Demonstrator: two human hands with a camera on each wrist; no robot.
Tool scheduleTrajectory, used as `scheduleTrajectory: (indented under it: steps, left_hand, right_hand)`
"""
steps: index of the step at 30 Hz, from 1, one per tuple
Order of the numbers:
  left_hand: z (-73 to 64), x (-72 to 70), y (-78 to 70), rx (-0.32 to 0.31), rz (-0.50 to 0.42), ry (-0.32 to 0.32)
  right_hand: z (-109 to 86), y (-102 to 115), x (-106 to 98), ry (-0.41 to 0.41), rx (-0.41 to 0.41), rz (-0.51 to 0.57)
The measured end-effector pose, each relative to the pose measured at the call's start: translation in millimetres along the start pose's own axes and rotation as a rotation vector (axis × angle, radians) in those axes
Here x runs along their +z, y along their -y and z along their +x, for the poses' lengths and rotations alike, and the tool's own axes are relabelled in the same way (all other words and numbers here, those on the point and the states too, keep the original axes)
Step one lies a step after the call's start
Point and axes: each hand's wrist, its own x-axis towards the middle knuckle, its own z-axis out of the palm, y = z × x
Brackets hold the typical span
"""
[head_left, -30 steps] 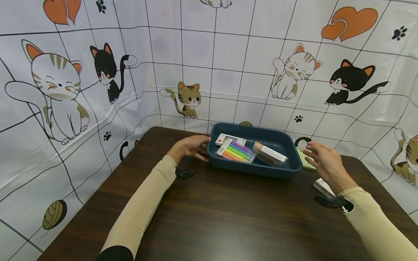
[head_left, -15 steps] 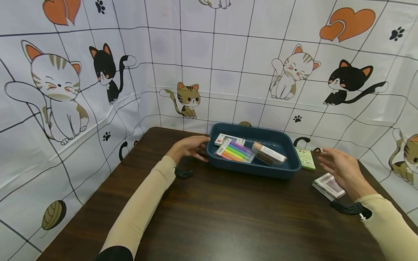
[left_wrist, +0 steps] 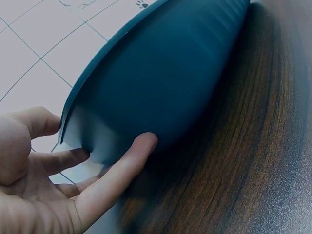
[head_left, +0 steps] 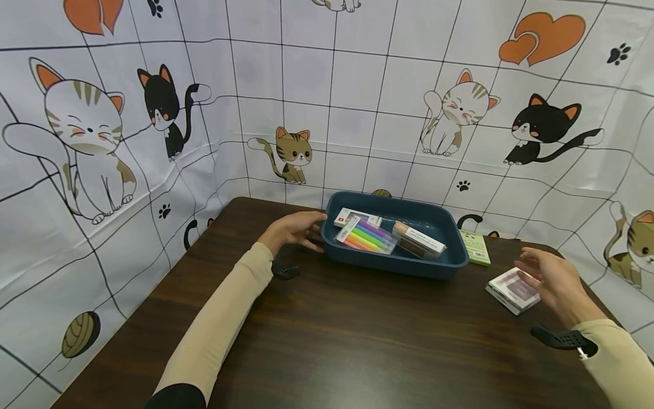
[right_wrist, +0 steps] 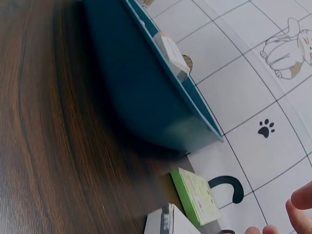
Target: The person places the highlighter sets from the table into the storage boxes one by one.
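Note:
A dark blue plastic bin (head_left: 395, 264) stands at the back of the table. My left hand (head_left: 293, 230) is at its left end, loosely bent fingertips (left_wrist: 146, 141) touching the outer wall and rim. Inside the bin lie a clear pack of colourful markers (head_left: 369, 236), a small white box (head_left: 352, 216) and a long pack with a white label (head_left: 421, 240). On the right, my right hand (head_left: 557, 281) hovers beside a small stack of flat white boxes (head_left: 511, 288), its fingers loosely bent and holding nothing.
A flat green box (head_left: 475, 248) lies between the bin's right end and the wall. White sheeting with printed cats (head_left: 296, 156) closes off the back and sides. The dark wooden tabletop (head_left: 378, 335) stretches toward me.
My right hand has moved right and toward me, away from the bin's right end, and now is beside the white boxes. My left hand stays at the bin, which has not moved.

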Motion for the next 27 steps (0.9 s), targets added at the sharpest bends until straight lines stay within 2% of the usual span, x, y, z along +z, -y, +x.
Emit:
scheduleTrajectory:
  steps: [4, 18, 27]
  left_hand:
    - [-0.1, -0.2, -0.1, -0.008, -0.003, -0.009]
    - [-4.6, -5.8, 0.4, -0.02, -0.025, -0.03]
    - [-3.6, -5.1, -1.8, -0.017, -0.027, -0.035]
  right_hand:
    - [-0.3, 1, -6, 0.016, 0.012, 0.032]
    - [1.6, 8, -10, 0.036, 0.003, 0.004]
    - [-0.9, 11, -30, 0.082, 0.021, -0.006]
